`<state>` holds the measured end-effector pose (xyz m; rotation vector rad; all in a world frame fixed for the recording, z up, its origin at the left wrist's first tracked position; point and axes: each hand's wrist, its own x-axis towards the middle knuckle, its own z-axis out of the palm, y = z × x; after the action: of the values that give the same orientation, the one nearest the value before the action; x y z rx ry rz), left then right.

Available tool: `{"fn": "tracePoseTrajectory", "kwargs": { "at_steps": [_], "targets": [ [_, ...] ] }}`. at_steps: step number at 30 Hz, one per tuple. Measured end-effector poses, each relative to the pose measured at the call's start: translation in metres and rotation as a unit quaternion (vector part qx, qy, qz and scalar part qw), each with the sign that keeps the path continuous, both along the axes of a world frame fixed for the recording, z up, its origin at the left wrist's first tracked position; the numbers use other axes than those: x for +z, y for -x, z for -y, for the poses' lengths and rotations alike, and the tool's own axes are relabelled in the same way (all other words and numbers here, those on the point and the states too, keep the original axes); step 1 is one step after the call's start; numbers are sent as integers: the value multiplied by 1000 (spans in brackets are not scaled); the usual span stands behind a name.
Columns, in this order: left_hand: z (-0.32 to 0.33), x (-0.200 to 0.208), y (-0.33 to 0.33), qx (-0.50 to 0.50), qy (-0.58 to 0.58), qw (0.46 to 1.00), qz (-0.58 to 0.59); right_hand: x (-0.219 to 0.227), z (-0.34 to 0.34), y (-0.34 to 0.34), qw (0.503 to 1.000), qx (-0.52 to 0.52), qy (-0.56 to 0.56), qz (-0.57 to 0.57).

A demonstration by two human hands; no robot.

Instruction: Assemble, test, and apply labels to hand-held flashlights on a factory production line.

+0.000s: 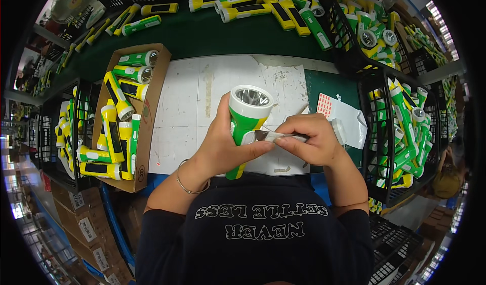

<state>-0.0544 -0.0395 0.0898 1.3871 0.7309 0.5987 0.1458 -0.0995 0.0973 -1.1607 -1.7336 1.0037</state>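
Observation:
My left hand (217, 146) is closed around a green, yellow and white flashlight (245, 120), its reflector end tilted up and its tail down toward my shirt. In my right hand (319, 138) a small dark blade with a whitish wrapped grip (268, 136) is pinched between thumb and fingers. The pointed tip lies against the flashlight's side, by its pale switch area. My left thumb reaches to the same spot, and whether it touches the blade is hard to make out.
A cardboard box (153, 100) of flashlights sits at the left. Black crates of flashlights flank me, one at the right (365, 95). Beyond the white worktop (187, 82), several flashlights lie on a dark green surface (202, 37). A sheet of red stickers (326, 105) lies near a white roll (338, 132).

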Motion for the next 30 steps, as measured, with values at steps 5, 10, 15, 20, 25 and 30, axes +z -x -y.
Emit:
{"fn": "tracePoseTrajectory", "kwargs": {
  "at_steps": [5,10,15,20,25,30],
  "targets": [
    [3,-6,0,-10,-58,998,17,0,-2,0,1000,12,5,-13],
    [3,-3,0,-22,-59,998,19,1,-1,1,1000,13,-1,-28],
    [4,-5,-2,-18,-66,997,31,-1,-2,-1,999,21,9,-37],
    [5,-5,-1,-26,-68,997,34,-2,-1,0,999,25,-9,-39],
    [6,-9,-1,-20,-49,998,37,-1,-1,0,999,20,-21,-22],
    [2,-9,1,-21,-28,999,33,-4,0,-4,993,-6,-114,-21]
  ]
}}
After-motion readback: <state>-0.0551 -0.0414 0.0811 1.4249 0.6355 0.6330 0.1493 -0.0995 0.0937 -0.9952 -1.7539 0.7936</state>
